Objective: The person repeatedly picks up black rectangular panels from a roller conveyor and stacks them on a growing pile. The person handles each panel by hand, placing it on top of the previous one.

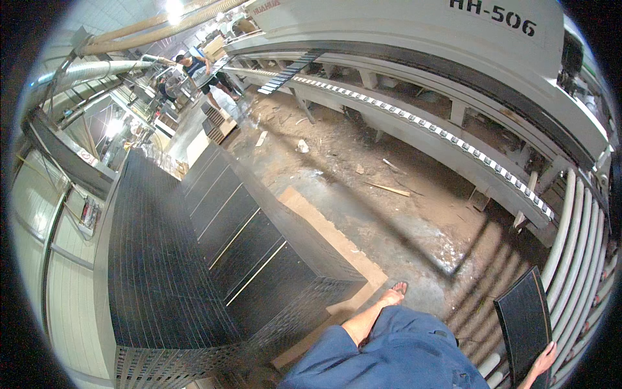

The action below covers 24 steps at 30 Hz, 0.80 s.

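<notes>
Panel (523, 318) (black) in right hand (546, 359)

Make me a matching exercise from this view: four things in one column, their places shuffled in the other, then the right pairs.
Things
1. Right hand
2. Stacked black panels
3. Pale round bars
4. Nearest co-worker

Places
A. Side by side along the picture's right rim
B. At the upper left, far beyond the stacks
C. Lower right, at the edge of a single black panel
D. Piled up in the lower left half

Right pairs: 1-C, 2-D, 3-A, 4-B
</notes>
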{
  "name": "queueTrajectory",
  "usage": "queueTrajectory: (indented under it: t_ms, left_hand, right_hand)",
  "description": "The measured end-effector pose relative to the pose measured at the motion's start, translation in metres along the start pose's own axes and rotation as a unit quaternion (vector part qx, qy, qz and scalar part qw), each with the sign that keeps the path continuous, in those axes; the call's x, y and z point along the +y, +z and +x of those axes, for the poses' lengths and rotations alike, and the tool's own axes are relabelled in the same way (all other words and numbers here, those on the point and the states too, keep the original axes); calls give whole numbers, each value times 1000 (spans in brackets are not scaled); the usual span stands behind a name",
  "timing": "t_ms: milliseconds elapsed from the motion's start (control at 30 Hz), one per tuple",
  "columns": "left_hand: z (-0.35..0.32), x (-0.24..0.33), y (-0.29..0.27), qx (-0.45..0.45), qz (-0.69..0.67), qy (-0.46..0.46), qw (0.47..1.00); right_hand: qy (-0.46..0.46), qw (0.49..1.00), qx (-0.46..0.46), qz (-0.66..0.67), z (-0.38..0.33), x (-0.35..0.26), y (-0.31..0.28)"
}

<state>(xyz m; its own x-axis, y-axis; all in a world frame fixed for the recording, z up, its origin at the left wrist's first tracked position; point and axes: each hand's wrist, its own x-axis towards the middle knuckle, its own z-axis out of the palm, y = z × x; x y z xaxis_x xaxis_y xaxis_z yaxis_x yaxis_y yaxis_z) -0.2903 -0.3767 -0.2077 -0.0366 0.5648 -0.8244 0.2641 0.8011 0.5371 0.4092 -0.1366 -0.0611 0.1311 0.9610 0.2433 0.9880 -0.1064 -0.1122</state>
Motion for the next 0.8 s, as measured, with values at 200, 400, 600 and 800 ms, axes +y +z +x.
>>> queueTrajectory:
  t_ms: [200, 400, 600, 800]
  left_hand:
    - [-6, 11, -7, -4, 71, 7, 997]
    - [0, 11, -7, -3, 51, 0, 999]
    - [5, 8, -6, 5, 45, -8, 999]
    - [10, 4, -3, 8, 47, -19, 999]
  right_hand:
    - [13, 1000, 2, 8, -2, 3, 4]
    - [-12, 999, 31, 8, -1, 10, 10]
    - [-7, 999, 40, 23, 0, 11, 13]
    - [1, 999, 30, 13, -2, 5, 7]
